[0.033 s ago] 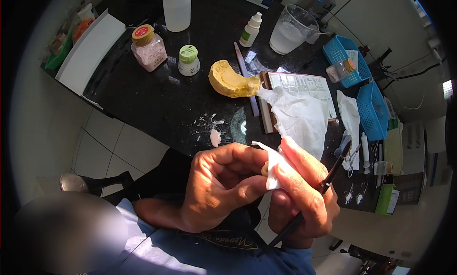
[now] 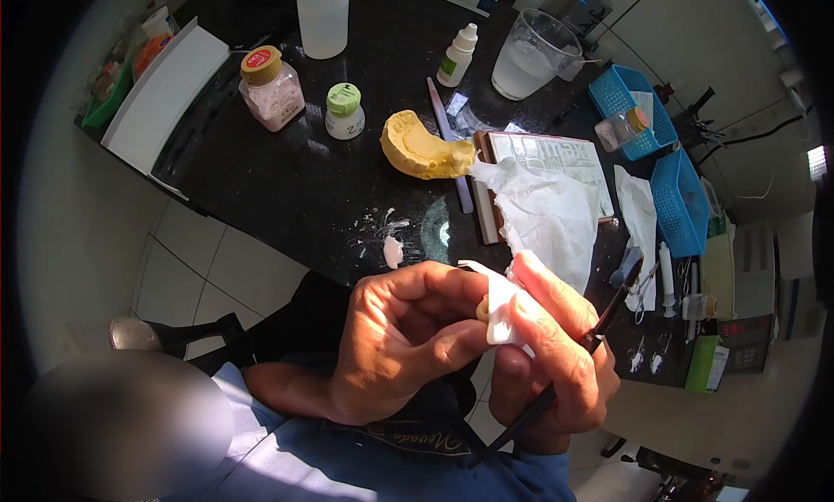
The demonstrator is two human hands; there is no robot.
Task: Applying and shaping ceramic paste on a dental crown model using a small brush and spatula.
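My left hand [image 2: 408, 337] pinches a small yellowish piece [image 2: 483, 308] between thumb and fingers; most of it is hidden, so its kind is unclear. Against that piece, my right hand [image 2: 556, 354] presses a folded white tissue [image 2: 500, 306] with thumb and forefinger. A slim dark-handled brush [image 2: 543, 402] also rests in the right hand, slanting across the fingers with its bristles up and to the right. Beyond both hands a yellow plaster dental model [image 2: 417, 146] lies on the black bench, next to a pale purple spatula [image 2: 449, 146].
A crumpled tissue [image 2: 552, 215] covers part of a mixing palette [image 2: 565, 163]. Behind stand a pink powder jar [image 2: 272, 98], a green-capped jar [image 2: 345, 115], a dropper bottle [image 2: 456, 59] and a glass of liquid [image 2: 530, 63]. Blue baskets [image 2: 678, 202] are at right; powder [image 2: 393, 252] is spilled nearby.
The tissue at my fingertips has shifted very slightly. Red digits now show on the appliance at the far right. Both hands keep the same hold.
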